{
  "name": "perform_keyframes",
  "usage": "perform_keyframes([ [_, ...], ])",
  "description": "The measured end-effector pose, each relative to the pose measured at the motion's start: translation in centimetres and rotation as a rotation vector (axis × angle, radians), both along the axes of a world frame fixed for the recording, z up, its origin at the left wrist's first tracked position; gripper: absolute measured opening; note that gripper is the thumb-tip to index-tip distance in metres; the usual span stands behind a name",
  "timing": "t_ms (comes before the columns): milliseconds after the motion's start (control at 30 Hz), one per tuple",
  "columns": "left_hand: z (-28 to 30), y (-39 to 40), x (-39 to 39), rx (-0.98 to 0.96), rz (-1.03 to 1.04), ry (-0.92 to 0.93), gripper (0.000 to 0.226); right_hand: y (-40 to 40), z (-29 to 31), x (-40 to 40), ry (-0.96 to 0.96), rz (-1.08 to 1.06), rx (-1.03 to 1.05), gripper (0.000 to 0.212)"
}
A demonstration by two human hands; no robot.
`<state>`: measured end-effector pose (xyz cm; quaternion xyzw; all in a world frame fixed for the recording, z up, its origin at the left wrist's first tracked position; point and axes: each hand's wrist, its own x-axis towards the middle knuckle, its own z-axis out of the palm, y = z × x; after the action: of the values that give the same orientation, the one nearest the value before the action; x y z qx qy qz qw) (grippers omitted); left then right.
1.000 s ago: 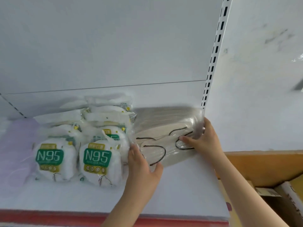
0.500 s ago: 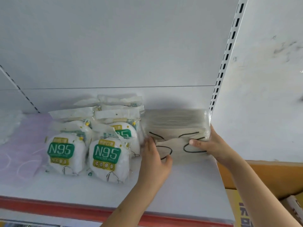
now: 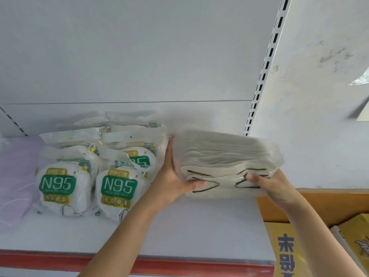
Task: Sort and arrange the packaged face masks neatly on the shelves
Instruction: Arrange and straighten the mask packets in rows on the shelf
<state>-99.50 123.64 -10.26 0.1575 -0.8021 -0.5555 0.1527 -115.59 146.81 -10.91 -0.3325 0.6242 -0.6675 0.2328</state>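
step: square up the beige mask pack (image 3: 225, 154) on the shelf (image 3: 189, 226) | grip: left hand (image 3: 171, 176) and right hand (image 3: 267, 184) both hold its ends | tip: push gently, line up beside N95 packs (image 3: 117, 182)

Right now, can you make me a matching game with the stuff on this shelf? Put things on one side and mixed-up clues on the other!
Things:
1. N95 packs
2. beige mask pack
3. purple masks
4. yellow box

Clues:
A. at the shelf's far left end
B. held between the left hand and the right hand
C. below the shelf, to its right
D. green labels, standing in rows

Pairs: 1-D, 2-B, 3-A, 4-C
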Motion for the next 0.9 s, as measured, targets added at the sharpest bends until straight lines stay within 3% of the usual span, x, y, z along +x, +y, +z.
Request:
perform_keyframes([
  [133,1.1,-1.3,0.7,-0.057,-0.006,0.014,0.108,-0.2,1.9,-0.4,0.061,0.077,-0.051,0.046],
  [333,0.8,-0.4,2.8,-0.111,-0.183,-0.080,0.152,2.4,1.3,-0.2,0.114,0.228,-0.024,0.058],
  [400,0.2,0.2,3.1,-0.113,-0.229,-0.091,0.154,2.9,0.1,-0.2,0.124,0.245,-0.013,0.064],
  [467,-0.2,0.4,3.1,-0.105,-0.205,-0.055,0.148,2.8,-0.6,-0.1,0.100,0.248,-0.012,0.067],
  [600,0.8,0.6,3.5,-0.140,-0.056,0.004,0.104,2.3,0.4,-0.3,0.138,0.249,0.023,0.065],
  [667,0.6,0.3,3.8,-0.162,-0.070,-0.038,0.105,2.5,0.4,-0.8,0.171,0.268,0.089,0.066],
  [800,-0.2,1.0,4.5,-0.139,-0.100,-0.205,0.129,2.8,-1.0,-0.9,0.180,0.265,0.158,0.106],
  [900,-0.6,1.9,4.6,-0.127,-0.046,-0.148,0.108,2.6,-0.9,-0.2,0.116,0.219,0.152,0.089],
])
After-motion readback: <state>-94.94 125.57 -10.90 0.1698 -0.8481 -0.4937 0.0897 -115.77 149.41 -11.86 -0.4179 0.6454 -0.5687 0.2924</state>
